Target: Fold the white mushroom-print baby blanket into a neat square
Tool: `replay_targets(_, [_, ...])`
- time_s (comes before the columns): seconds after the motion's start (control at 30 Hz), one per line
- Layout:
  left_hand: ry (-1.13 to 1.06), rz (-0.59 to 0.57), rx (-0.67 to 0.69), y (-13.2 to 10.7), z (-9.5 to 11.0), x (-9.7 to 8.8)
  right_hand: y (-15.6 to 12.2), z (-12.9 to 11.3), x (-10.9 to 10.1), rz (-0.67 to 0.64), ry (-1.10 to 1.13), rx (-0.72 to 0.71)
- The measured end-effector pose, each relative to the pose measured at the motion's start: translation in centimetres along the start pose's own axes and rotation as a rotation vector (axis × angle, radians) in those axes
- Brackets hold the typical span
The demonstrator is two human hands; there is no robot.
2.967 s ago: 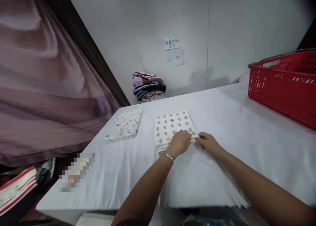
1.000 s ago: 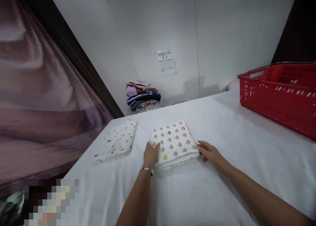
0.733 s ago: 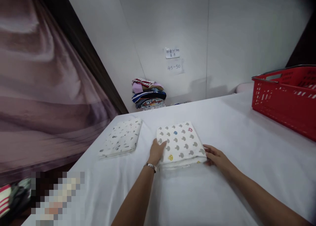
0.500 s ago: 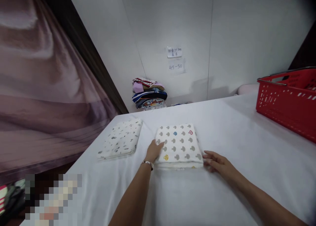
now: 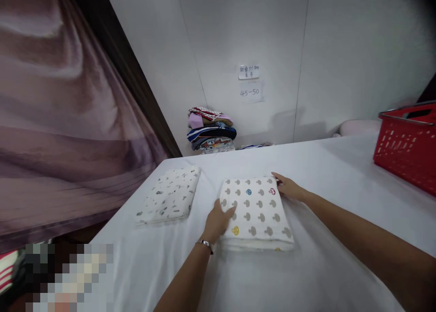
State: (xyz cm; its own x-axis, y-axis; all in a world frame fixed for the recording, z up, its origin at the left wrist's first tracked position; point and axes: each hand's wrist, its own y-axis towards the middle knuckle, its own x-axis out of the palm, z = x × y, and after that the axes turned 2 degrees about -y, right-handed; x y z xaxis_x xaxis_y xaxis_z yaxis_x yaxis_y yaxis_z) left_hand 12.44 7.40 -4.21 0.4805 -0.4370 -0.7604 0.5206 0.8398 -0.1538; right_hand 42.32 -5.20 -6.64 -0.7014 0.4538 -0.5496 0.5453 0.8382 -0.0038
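Note:
A folded white cloth with grey mushroom prints (image 5: 257, 212) lies on the white table (image 5: 334, 203) in front of me. My left hand (image 5: 218, 221) rests at its left edge, fingers lying on the cloth and thumb on top. My right hand (image 5: 288, 188) touches the far right corner of the cloth with fingers stretched out. A second folded white cloth with small prints (image 5: 170, 194) lies to the left, apart from both hands.
A red plastic basket (image 5: 407, 151) stands at the right edge of the table. A pile of folded coloured clothes (image 5: 211, 130) sits by the wall behind the table. A mauve curtain (image 5: 61, 112) hangs at the left. Paper notes (image 5: 249, 82) are stuck on the wall.
My right hand has moved from the near right corner of the mushroom cloth to its far right corner. The cloth has turned slightly; my left hand stays at its left edge.

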Motion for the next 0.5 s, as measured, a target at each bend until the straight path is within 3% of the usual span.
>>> replay_targets(0.17, [-0.102, -0.006, 0.064, 0.7, -0.1, -0.6, 2.4, -0.1, 0.0, -0.046, -0.056, -0.114])
replay_targets(0.3, [-0.079, 0.0, 0.13, 2.5, 0.6, -1.7, 3.0, -0.3, -0.7, 0.043, -0.103, -0.142])
replay_targets(0.4, [-0.009, -0.029, 0.086, 3.8, 0.8, -1.8, 3.2, 0.2, -0.7, 0.116, -0.192, -0.118])
replay_targets(0.5, [0.034, -0.066, 0.042, 4.2, 0.4, -1.2, 3.6, 1.2, -0.7, 0.087, -0.264, -0.072])
